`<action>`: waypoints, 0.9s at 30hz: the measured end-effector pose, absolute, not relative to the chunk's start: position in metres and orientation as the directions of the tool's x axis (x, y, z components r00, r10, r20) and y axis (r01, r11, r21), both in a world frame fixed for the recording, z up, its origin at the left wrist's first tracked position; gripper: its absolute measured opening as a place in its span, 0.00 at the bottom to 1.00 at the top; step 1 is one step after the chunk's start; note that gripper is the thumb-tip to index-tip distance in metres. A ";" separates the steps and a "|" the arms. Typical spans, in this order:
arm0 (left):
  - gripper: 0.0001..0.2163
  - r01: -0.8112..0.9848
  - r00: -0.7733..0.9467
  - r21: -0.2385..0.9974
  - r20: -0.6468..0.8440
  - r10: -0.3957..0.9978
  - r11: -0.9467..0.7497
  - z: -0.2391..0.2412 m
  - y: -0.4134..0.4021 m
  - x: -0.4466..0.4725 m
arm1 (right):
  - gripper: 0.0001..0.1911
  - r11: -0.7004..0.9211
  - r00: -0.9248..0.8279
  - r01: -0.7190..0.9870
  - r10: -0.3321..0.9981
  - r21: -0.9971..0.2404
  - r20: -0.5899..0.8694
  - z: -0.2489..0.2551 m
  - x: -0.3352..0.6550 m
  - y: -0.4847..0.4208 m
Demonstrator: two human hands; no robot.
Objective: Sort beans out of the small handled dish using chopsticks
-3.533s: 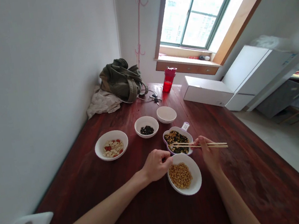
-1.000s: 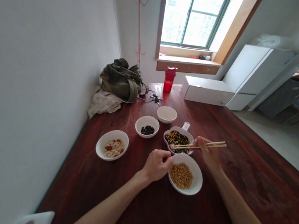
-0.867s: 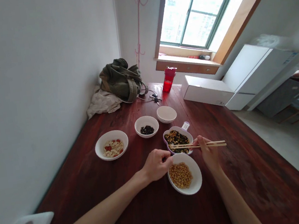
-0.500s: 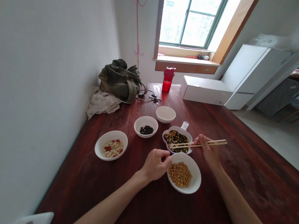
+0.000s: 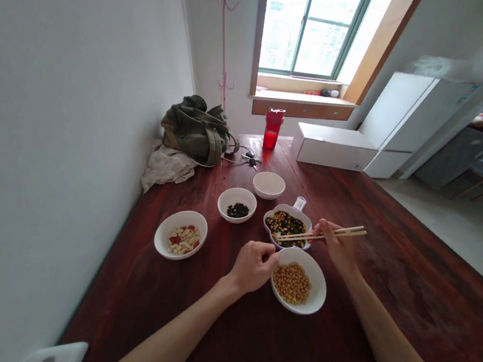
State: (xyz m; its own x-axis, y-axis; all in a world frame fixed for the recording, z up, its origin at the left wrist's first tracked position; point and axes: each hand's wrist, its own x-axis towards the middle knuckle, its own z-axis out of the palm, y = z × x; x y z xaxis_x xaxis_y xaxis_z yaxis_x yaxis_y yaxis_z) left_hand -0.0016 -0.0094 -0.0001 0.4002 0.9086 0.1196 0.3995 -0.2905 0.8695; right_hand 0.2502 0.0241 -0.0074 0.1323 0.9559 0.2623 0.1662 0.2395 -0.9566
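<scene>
My right hand (image 5: pixel 338 248) is closed on a pair of wooden chopsticks (image 5: pixel 321 234), whose tips reach into a purple-rimmed dish of mixed yellow and dark beans (image 5: pixel 287 222). My left hand (image 5: pixel 253 265) is curled with its fingers pinched on the left rim of a white bowl of yellow soybeans (image 5: pixel 298 282), just in front of the mixed dish. Whether the chopstick tips grip a bean is too small to tell.
On the red-brown wooden table (image 5: pixel 186 296) stand a bowl of pale and red pieces (image 5: pixel 181 234), a bowl of black beans (image 5: pixel 237 204) and an empty bowl (image 5: pixel 269 184). Farther back lie a green bag (image 5: pixel 196 130), keys (image 5: pixel 250 159), a red bottle (image 5: pixel 272 128) and a white box (image 5: pixel 333 147).
Almost nothing has moved. The chopsticks have shifted slightly over the mixed dish while my left hand has stayed on the soybean bowl's rim.
</scene>
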 end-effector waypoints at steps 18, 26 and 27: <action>0.18 0.396 0.395 0.870 0.126 0.910 -0.293 -0.002 -0.010 -0.002 | 0.26 0.221 0.131 0.171 0.961 -0.960 0.244 -0.013 0.250 0.024; 0.18 0.401 0.396 0.868 0.123 0.910 -0.292 -0.001 -0.009 -0.002 | 0.27 0.231 0.136 0.137 0.959 -0.963 0.249 -0.009 0.247 0.024; 0.18 0.401 0.396 0.869 0.122 0.910 -0.290 -0.001 -0.009 -0.001 | 0.26 0.228 0.143 0.120 0.959 -0.966 0.244 -0.010 0.247 0.025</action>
